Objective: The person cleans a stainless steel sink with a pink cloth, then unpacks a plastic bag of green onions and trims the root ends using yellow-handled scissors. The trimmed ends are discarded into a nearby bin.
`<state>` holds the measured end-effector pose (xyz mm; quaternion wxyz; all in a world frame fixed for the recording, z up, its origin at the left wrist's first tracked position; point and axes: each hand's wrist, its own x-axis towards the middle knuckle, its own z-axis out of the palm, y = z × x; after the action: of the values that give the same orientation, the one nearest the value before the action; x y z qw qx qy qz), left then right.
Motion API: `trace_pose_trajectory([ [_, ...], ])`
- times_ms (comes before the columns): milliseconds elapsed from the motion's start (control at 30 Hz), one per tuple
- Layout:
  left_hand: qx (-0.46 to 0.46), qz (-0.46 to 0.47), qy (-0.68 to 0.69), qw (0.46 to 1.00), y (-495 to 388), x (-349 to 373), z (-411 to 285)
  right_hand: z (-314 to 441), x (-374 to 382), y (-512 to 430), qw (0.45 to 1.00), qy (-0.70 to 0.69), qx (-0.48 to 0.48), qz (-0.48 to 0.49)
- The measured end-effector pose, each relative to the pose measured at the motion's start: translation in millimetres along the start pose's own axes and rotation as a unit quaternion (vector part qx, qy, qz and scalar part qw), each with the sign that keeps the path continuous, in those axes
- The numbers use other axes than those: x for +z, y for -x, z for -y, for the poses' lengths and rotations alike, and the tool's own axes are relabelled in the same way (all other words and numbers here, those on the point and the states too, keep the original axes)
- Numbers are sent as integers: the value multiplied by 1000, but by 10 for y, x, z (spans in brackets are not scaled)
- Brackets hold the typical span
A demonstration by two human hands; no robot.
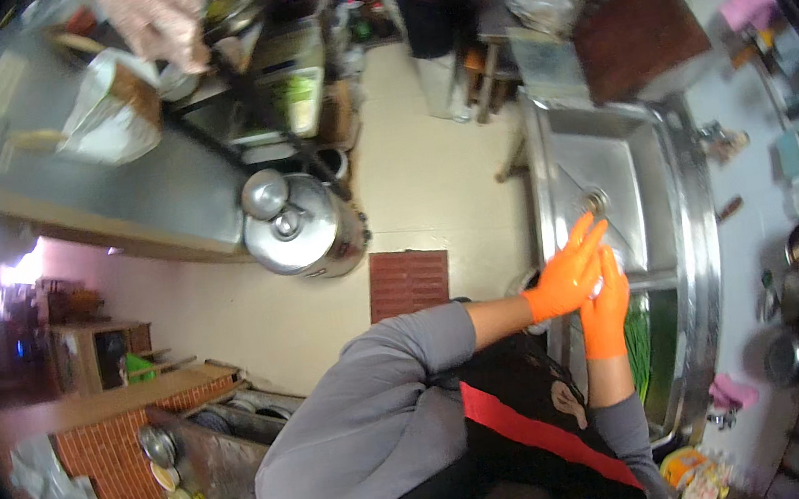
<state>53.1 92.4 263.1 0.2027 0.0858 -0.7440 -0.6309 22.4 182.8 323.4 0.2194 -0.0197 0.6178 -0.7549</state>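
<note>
Both hands wear orange gloves and meet over the near side of the stainless steel sink (613,145). My left hand (568,276) reaches in from the left with its fingers extended, close to the metal drain (594,201). My right hand (606,305) points upward in the view, pressed against or just beside the left. A small whitish, shiny thing (596,289) shows between the palms; what it is and which hand bears it cannot be told. Long green stalks (639,346), perhaps scallions or chives, lie in the nearer basin beside the right wrist.
A large lidded metal pot (304,243) stands left of the walkway, near a reddish floor grate (408,282). Another person in a dark apron (431,26) stands at the far end by a wooden stool (490,78). Pans (786,354) are along the right wall.
</note>
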Motion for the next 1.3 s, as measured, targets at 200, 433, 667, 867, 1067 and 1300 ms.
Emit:
trace_pose_trajectory([
  [200, -197, 85, 321, 922, 154, -9, 118, -182, 155, -183, 996, -20, 46, -73],
  [433, -150, 58, 472, 867, 136, -250, 156, -215, 361, -239, 960, 178, -214, 27],
  [667, -84, 55, 422, 901, 360, -591, 121, -196, 650, -162, 932, 217, -286, 57],
  [867, -58, 77, 346, 933, 449, -769, -123, -199, 583, -207, 944, 187, -260, 75],
  [1067, 6, 71, 267, 961, 417, -524, -135, -218, 355, -272, 961, 125, -241, 58],
  [1300, -72, 36, 269, 960, 196, -258, -140, 165, 41, 138, 923, 148, -326, 140],
])
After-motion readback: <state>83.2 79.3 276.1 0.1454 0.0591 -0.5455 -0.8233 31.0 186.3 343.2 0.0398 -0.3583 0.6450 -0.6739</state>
